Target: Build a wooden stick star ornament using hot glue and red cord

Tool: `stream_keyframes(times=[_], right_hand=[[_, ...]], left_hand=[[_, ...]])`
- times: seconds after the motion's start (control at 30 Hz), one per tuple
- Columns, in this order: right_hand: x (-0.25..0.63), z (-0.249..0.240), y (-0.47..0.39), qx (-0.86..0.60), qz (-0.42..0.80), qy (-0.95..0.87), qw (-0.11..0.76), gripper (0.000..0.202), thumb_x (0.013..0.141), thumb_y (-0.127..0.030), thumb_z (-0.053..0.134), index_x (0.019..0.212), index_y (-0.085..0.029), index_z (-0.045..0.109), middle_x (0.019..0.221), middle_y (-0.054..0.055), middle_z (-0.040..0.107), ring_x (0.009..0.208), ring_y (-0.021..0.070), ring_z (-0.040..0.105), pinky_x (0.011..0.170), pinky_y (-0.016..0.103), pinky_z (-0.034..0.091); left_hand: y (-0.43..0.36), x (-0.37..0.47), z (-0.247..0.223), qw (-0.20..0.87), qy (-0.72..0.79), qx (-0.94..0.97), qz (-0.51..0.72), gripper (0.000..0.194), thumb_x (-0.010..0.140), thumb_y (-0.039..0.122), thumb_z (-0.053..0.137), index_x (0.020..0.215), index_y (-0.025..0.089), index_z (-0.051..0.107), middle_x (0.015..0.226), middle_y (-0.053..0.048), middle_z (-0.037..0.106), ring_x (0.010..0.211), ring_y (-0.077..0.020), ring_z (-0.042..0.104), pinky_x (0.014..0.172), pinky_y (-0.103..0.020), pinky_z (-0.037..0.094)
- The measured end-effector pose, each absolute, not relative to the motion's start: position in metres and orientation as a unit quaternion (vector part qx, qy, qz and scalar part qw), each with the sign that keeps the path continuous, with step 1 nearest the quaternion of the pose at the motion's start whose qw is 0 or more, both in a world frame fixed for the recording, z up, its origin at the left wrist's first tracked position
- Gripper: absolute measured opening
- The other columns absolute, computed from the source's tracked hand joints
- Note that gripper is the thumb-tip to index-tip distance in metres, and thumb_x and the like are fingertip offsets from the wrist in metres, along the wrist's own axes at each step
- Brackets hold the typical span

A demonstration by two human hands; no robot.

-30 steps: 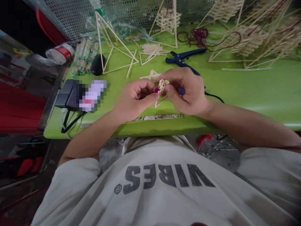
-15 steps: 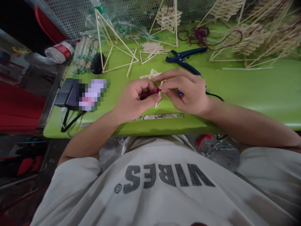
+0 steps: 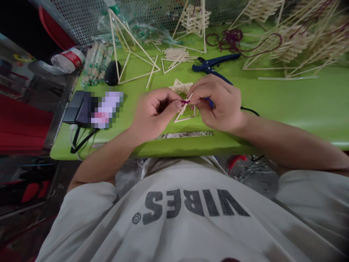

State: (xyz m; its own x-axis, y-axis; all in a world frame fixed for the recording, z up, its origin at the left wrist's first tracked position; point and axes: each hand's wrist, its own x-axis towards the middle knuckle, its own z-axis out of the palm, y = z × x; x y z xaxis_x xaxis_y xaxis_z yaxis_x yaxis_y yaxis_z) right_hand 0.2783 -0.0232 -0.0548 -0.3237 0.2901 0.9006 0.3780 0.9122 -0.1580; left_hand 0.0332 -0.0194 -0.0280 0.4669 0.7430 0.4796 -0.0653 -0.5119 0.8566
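Both left hand (image 3: 156, 114) and right hand (image 3: 219, 105) pinched purple string (image 3: 185, 102) between nearly closed fingers (image 3: 177, 104), at a small stick frame (image 3: 185, 119).

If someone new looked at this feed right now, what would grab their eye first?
The left hand and right hand at centre, their fingers pinching a purple cord above a small stick frame. Next, the navy cutters just beyond the right hand. Then the tall open stick pyramid, standing at the back left of the green table.
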Motion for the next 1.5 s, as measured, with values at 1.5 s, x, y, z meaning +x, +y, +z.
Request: stream_keyframes(times=[1.5], right_hand=[[0.275, -0.052, -0.028, -0.218, 0.005, -0.805, 0.552, 0.023, 0.122, -0.029, 0.064, 0.138, -0.038, 0.079, 0.115, 0.003, 0.085, 0.106, 0.0239, 0.087, 0.094, 0.043, 0.077]], left_hand=[[-0.023, 0.028, -0.026, 0.450, 0.233, 0.755, 0.416, 0.041, 0.103, 0.064, 0.097, 0.103, 0.025, 0.083, 0.083, -0.001, 0.074, 0.061, -0.0110, 0.060, 0.052, -0.028, 0.045]])
